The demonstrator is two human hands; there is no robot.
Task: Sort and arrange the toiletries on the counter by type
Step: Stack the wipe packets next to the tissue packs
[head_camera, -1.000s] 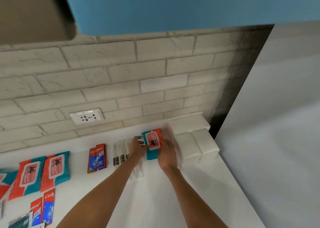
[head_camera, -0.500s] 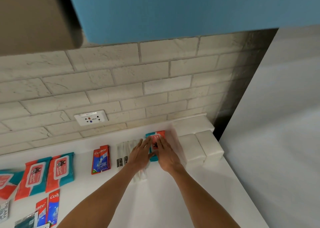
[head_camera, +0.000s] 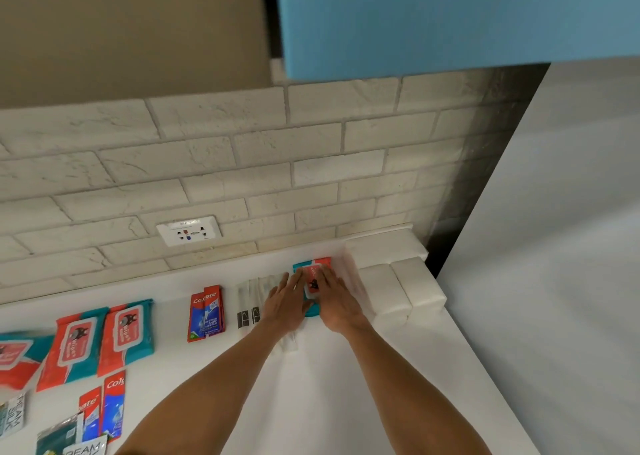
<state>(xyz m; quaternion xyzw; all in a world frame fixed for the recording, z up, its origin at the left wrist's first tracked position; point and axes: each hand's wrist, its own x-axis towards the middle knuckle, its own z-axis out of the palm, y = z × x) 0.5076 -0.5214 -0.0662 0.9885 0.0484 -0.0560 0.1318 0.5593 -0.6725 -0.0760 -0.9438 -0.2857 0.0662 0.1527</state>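
left grip [head_camera: 284, 304] + right grip [head_camera: 337, 304]: fingers straight, pressing wipes pack [head_camera: 313, 274] | Colgate sachets [head_camera: 206, 312] nearby

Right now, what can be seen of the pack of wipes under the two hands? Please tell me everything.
The pack of wipes is a soft plastic pouch, teal and red, with a white-edged red flap bearing a black figure. It lies flat on the white counter near the tiled wall, between clear packets on its left and white blocks on its right. The left hand and right hand rest on it with straight fingers, hiding much of it.
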